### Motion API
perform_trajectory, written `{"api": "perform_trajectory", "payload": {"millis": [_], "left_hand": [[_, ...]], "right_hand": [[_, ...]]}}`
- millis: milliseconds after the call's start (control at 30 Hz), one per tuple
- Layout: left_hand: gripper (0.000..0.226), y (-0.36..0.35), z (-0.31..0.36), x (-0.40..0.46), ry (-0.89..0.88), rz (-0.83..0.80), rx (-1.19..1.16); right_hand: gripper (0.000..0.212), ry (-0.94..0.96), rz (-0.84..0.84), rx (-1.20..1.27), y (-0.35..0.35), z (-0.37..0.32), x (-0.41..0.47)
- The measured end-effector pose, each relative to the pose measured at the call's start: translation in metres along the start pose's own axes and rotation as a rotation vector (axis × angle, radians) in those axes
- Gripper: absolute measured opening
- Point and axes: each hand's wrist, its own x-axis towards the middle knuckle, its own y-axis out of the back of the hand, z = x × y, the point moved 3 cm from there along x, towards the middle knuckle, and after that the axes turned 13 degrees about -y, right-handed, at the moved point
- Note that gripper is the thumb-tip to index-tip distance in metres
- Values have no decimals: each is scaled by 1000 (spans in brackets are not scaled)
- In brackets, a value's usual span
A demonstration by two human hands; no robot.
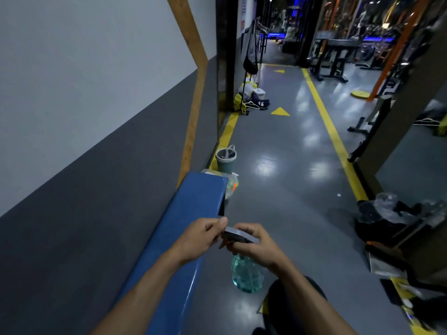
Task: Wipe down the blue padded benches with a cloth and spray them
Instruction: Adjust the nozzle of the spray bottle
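Blue vinyl covered the padded bench (pixel 193 213), which ran along the grey wall from the bottom centre of the frame up toward the middle, smooth and faintly glossy along its rounded front edge. We held the spray bottle (pixel 246 274) just right of that edge, over the shiny grey floor (pixel 278 146), near the bench but not touching it. Our right hand (pixel 256 247) was closed around the bottle's neck and dark grey plastic trigger head (pixel 238 235), carrying its weight, while our left hand (pixel 200 238) pinched the front of that head with fingertips together, probably to turn or set the nozzle before spraying. The body was clear, ribbed plastic, rounded at the base, with a pale teal liquid inside. We could see no cloth in either hand or on the bench, so wiping looked not yet begun.

Past the bench's far end, in the middle of the frame, a teal lidded tumbler (pixel 226 158) stood on the floor beside the yellow painted line (pixel 331 131), and crinkled clear plastic bags (pixel 232 184) lay against the bench's end. At the lower right, dark bags and clutter (pixel 391 221) sat along the wall.
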Motion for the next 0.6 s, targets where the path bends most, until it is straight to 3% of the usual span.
{"api": "perform_trajectory", "payload": {"millis": [100, 333, 600], "left_hand": [[44, 0, -11, 68, 30, 1, -80], [42, 30, -36, 210, -43, 150, 24], [46, 94, -126, 365, -103, 246, 60]], "right_hand": [[13, -27, -6, -20, 53, -11, 52], [16, -38, -101, -30, 146, -55, 182], [13, -92, -152, -7, 207, -69, 367]]}}
